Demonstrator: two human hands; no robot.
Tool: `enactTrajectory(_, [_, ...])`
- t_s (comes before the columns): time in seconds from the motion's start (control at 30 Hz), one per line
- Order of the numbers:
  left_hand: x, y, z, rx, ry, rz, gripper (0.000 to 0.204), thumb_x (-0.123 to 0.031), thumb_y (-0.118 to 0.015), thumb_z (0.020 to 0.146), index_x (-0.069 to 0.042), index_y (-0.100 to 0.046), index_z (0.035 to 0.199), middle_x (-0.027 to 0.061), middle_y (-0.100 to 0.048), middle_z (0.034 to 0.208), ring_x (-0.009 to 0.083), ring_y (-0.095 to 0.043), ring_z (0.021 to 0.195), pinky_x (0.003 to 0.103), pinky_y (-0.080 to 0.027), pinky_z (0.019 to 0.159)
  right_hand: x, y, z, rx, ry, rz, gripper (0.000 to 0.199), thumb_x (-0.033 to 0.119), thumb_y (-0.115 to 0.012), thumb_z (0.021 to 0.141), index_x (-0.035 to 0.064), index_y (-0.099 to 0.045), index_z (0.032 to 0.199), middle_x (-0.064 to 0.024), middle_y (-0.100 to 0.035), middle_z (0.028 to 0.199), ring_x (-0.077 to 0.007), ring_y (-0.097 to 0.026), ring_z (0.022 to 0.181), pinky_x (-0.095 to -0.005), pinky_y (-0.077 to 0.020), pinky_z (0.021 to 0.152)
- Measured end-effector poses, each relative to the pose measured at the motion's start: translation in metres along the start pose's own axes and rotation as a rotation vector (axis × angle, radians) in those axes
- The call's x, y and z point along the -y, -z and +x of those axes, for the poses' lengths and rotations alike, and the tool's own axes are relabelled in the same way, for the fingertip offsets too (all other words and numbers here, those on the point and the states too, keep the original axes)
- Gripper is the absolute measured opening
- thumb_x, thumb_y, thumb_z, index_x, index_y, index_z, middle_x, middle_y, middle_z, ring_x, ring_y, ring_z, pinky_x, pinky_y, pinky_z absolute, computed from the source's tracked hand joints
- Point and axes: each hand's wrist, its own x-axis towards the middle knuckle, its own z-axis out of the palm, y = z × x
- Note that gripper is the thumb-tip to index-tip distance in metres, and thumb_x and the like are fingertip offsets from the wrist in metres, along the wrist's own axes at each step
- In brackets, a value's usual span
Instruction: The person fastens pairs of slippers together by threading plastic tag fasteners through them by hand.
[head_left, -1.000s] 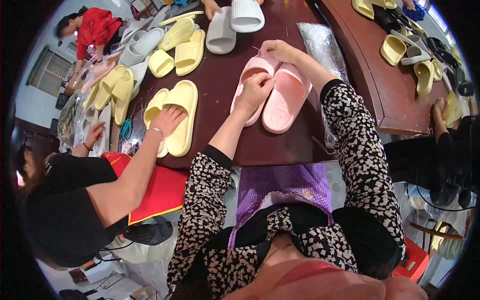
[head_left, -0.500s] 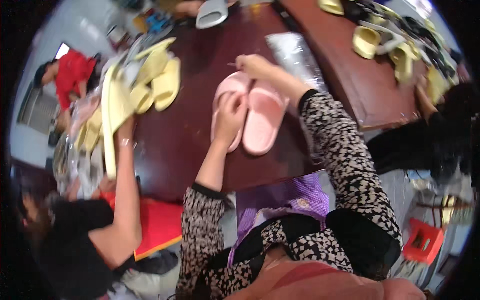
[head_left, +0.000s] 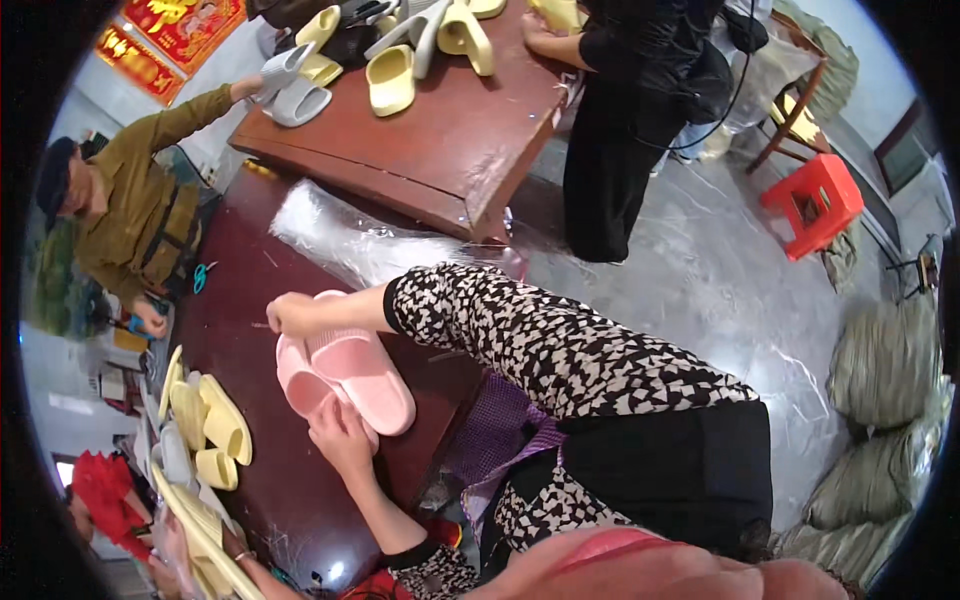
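A pair of pink slippers (head_left: 385, 390) lies side by side on the dark red table in front of me. My left hand (head_left: 340, 437) grips the left slipper near its strap opening, fingers curled over the edge. Across the straps at the far end reaches my right hand (head_left: 293, 314), its fingers pinched together. A thin pale sliver sticks out from those fingertips, too small to name. My right forearm passes over the slippers and hides part of the straps. Beyond that arm lies a stack of clear plastic bags (head_left: 350, 235).
Yellow slippers (head_left: 225, 425) lie at the table's left, near a co-worker's arm. Teal scissors (head_left: 203, 277) rest farther back. An adjoining table (head_left: 420, 150) holds yellow and grey slippers, with people beside it. A red stool (head_left: 815, 205) stands on the floor at right.
The view has swung to the right, so more floor and the adjoining table show. My hands stay at the pink slippers, the right one still pinched at the far end.
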Motion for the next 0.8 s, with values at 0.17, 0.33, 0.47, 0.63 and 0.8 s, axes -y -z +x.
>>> enactTrajectory(0.17, [-0.039, 0.000, -0.031, -0.010, -0.055, 0.028, 0.030, -0.020, -0.054, 0.087, -0.001, -0.058, 0.110, 0.0174, -0.055, 0.107, 0.0328, -0.050, 0.100, 0.044, -0.036, 0.091, 0.029, -0.006, -0.022, 0.054, 0.255, 0.197, 0.014, 0.005, -0.061, 0.062, 0.0094, -0.067, 0.075, -0.0130, -0.065, 0.074, -0.0299, -0.064, 0.073, -0.0410, -0.0494, 0.064])
enactTrajectory(0.33, [-0.052, 0.041, -0.024, 0.191, 0.321, -0.459, 0.027, -0.013, -0.059, 0.085, 0.001, -0.058, 0.109, 0.0167, -0.059, 0.100, 0.0256, -0.058, 0.092, 0.035, -0.045, 0.080, 0.045, 0.010, -0.053, 0.115, 0.328, 0.138, 0.022, 0.010, -0.065, 0.071, 0.0089, -0.068, 0.093, -0.0124, -0.066, 0.086, -0.0281, -0.063, 0.080, -0.0377, -0.0499, 0.072])
enactTrajectory(0.47, [-0.032, 0.060, 0.020, -0.278, 0.186, -0.557, 0.018, -0.001, -0.055, 0.085, 0.002, -0.061, 0.102, 0.0142, -0.062, 0.101, 0.0219, -0.061, 0.096, 0.029, -0.049, 0.078, 0.050, 0.040, -0.062, 0.163, 0.146, 0.433, 0.019, -0.008, -0.053, 0.078, -0.0005, -0.062, 0.092, -0.0069, -0.063, 0.084, -0.0135, -0.059, 0.082, -0.0282, -0.0504, 0.073])
enactTrajectory(0.63, [0.004, 0.019, 0.071, -0.261, 0.276, -0.623, 0.027, -0.005, -0.059, 0.080, 0.001, -0.061, 0.106, 0.0138, -0.063, 0.099, 0.0186, -0.064, 0.079, 0.029, -0.052, 0.070, 0.056, 0.044, -0.075, 0.151, 0.076, 0.470, 0.013, -0.005, -0.055, 0.080, -0.0010, -0.062, 0.091, -0.0070, -0.065, 0.082, -0.0150, -0.062, 0.081, -0.0276, -0.0502, 0.073])
enactTrajectory(0.8, [0.018, 0.007, 0.090, -0.037, 0.459, -0.792, 0.026, -0.005, -0.060, 0.079, 0.003, -0.061, 0.104, 0.0115, -0.066, 0.085, 0.0143, -0.063, 0.065, 0.028, -0.052, 0.060, 0.047, 0.043, -0.078, 0.108, 0.015, 0.577, 0.009, 0.000, -0.058, 0.083, -0.0011, -0.063, 0.090, -0.0061, -0.065, 0.080, -0.0139, -0.062, 0.077, -0.0267, -0.0495, 0.069])
